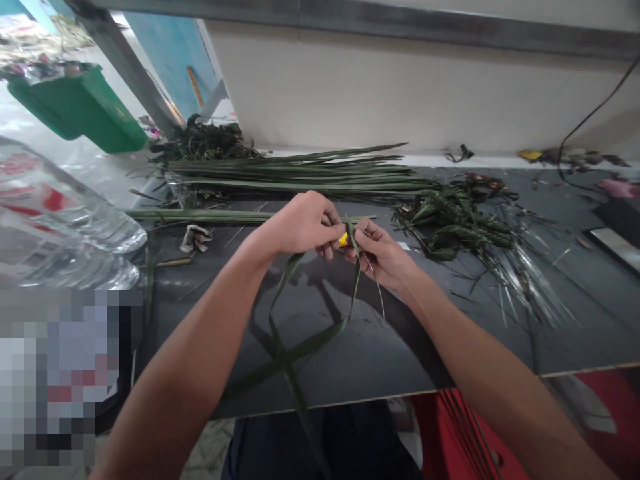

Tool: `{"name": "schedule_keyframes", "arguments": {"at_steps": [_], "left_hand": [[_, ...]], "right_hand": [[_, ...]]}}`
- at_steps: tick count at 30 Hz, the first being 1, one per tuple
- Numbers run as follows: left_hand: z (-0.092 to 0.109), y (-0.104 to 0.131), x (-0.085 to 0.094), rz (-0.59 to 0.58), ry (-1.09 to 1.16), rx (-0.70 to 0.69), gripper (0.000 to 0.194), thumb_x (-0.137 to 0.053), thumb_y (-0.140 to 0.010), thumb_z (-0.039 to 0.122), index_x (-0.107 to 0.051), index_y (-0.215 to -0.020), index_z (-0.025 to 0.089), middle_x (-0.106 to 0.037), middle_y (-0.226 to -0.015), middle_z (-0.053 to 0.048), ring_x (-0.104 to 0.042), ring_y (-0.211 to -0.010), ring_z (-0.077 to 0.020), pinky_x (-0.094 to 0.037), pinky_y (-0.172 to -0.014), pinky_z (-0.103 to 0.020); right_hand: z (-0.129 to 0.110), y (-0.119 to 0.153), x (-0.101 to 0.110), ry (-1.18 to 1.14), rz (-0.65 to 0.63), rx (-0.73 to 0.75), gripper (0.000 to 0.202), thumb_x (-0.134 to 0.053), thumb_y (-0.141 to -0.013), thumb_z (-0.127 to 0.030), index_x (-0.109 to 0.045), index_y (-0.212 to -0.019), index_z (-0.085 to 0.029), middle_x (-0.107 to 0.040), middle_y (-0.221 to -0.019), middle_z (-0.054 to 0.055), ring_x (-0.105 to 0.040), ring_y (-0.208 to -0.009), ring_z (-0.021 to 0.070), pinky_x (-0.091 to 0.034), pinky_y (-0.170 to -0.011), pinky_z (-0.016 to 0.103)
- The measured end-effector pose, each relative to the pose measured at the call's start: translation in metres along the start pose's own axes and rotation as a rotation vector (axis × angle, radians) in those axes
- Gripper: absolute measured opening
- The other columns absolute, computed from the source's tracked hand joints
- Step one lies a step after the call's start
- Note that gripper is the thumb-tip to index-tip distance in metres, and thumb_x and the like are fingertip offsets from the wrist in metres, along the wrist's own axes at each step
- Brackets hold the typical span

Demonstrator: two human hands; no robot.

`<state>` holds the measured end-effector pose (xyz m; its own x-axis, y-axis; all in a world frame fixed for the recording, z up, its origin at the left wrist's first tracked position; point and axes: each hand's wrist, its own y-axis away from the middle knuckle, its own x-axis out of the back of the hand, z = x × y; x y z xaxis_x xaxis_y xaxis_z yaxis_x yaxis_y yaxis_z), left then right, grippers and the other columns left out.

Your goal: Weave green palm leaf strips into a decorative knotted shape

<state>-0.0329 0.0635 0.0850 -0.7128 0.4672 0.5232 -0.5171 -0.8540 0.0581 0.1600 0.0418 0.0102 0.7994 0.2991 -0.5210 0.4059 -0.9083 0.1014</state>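
Note:
My left hand (pixel 315 225) and my right hand (pixel 376 248) meet over the middle of the dark table, both with fingers closed in a pinch. Between their fingertips is a small yellow piece (pixel 343 239), its kind partly hidden by the fingers. A long green leaf strip (pixel 356 283) runs out from my right fingertips and bends down towards the table. Another length of leaf strip (pixel 287 277) hangs below my left hand. The strips cross low over the table's front edge. One thin pale fibre (pixel 379 287) dangles under my right hand.
Long green leaves (pixel 300 175) lie along the back of the table (pixel 400 360). Woven leaf pieces (pixel 460 217) are heaped at right, near thin clear sticks (pixel 530 273). Large plastic bottles (pixel 65 213) stand at left. A green bin (pixel 85 107) is beyond.

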Motion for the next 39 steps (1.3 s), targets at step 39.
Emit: {"name": "schedule_keyframes", "arguments": {"at_steps": [39], "left_hand": [[-0.006, 0.025, 0.055, -0.085, 0.105, 0.261, 0.017, -0.081, -0.07, 0.033, -0.075, -0.074, 0.018, -0.071, -0.068, -0.004, -0.067, -0.06, -0.0166, -0.05, -0.06, -0.023]], "right_hand": [[0.005, -0.009, 0.003, 0.042, 0.378, 0.198, 0.034, -0.091, -0.059, -0.042, -0.067, -0.07, -0.021, -0.057, -0.057, -0.007, -0.057, -0.053, 0.0086, -0.05, -0.053, 0.022]]}}
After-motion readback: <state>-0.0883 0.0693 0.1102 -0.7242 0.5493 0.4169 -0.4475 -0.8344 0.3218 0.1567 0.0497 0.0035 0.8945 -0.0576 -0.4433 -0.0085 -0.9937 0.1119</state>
